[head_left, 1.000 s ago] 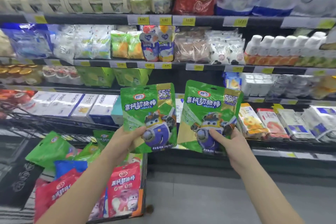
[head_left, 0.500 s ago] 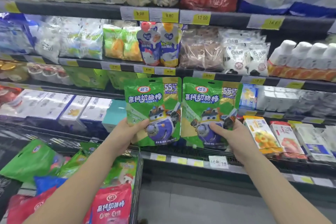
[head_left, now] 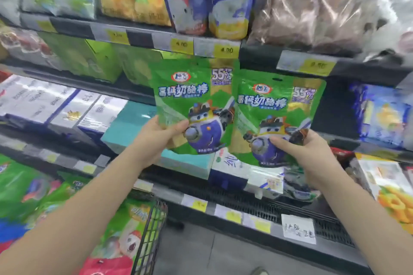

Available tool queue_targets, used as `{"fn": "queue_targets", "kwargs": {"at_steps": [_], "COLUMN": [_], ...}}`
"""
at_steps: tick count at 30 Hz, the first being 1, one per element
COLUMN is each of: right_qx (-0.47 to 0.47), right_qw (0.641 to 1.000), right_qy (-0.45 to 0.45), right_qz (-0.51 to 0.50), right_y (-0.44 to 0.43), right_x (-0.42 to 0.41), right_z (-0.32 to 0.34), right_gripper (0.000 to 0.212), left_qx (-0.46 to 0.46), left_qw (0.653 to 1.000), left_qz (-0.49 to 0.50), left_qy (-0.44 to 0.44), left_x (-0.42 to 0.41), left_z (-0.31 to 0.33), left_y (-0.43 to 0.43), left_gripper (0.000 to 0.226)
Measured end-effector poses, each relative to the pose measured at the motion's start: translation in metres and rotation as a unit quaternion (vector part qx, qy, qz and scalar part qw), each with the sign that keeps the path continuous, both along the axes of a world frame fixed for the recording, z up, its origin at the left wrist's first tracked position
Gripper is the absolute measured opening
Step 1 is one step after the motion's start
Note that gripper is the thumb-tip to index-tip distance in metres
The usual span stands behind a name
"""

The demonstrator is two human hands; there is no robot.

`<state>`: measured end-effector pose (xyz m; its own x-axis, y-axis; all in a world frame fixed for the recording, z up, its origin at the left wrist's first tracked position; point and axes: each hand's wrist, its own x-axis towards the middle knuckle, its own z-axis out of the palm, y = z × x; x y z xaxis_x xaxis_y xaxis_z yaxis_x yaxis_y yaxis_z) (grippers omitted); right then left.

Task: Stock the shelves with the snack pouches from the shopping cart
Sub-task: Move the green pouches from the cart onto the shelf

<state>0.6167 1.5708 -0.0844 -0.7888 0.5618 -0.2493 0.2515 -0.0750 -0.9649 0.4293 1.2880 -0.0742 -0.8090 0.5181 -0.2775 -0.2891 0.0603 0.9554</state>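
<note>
Where the frame's lower left corner cuts in, we see the wire shopping cart [head_left: 148, 230] heaped with snack pouches: green pouches [head_left: 20, 185] and a red pouch [head_left: 107, 263], their print too blurred to read. Above the cart, white boxes [head_left: 44, 100] and a teal box [head_left: 134, 127] lie on a shelf.

At centre, our left hand [head_left: 154, 138] grips the left pouch [head_left: 190, 100] by its lower left corner, thumb across the front and fingers behind. The pouch stands upright with its long axis vertical, top edge up and printed face toward us. It is green, with a red-and-white oval logo, white characters reading 高钙奶酪棒, "55%" in its upper right corner, and a cartoon plane figure in purple below.

Over it, two yellow price tags [head_left: 181, 44] on the shelf rail [head_left: 73, 28] both read 4.00.

Just right of centre, the right pouch [head_left: 274, 114] carries the same print and sits slightly lower. It is also upright and facing us, and its left edge meets the left pouch's right edge. Our right hand [head_left: 312, 154] holds it at the lower right, thumb on the front and fingers curled round the edge.

Both pouches are held in the air in front of the shelves, none resting on a shelf board.

At lower right, a white handwritten label [head_left: 298, 229] hangs on the bottom rail, but we cannot make out its writing.
</note>
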Motion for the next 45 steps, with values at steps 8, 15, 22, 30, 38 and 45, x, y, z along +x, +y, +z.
{"fn": "queue_targets", "kwargs": {"at_steps": [8,15,22,30,38,45], "right_qx": [0.029,0.059,0.067,0.11,0.135,0.274], "right_qw": [0.991,0.967,0.97,0.97,0.967,0.952], "right_qy": [0.123,0.246,0.235,0.215,0.215,0.139], "right_qz": [-0.038,-0.018,-0.015,-0.011,-0.015,0.012], "right_y": [0.032,0.052,0.049,0.046,0.053,0.048], "right_x": [-0.042,-0.065,-0.064,-0.095,-0.17,-0.185], "right_z": [-0.069,-0.093,-0.09,-0.054,-0.067,-0.075], "right_gripper": [0.014,0.033,0.033,0.051,0.035,0.029], "left_qx": [0.069,0.142,0.136,0.1,0.08,0.098], "left_qw": [0.988,0.964,0.954,0.963,0.97,0.962], "left_qz": [-0.034,-0.076,-0.114,-0.08,-0.061,-0.131], "left_qy": [0.133,0.212,0.243,0.237,0.22,0.218], "left_x": [-0.077,-0.112,-0.119,-0.125,-0.137,-0.132], "left_z": [-0.074,-0.1,-0.098,-0.084,-0.1,-0.109], "left_y": [0.046,0.071,0.057,0.026,0.004,-0.001], "left_gripper": [0.048,0.055,0.076,0.099,0.112,0.04]}}
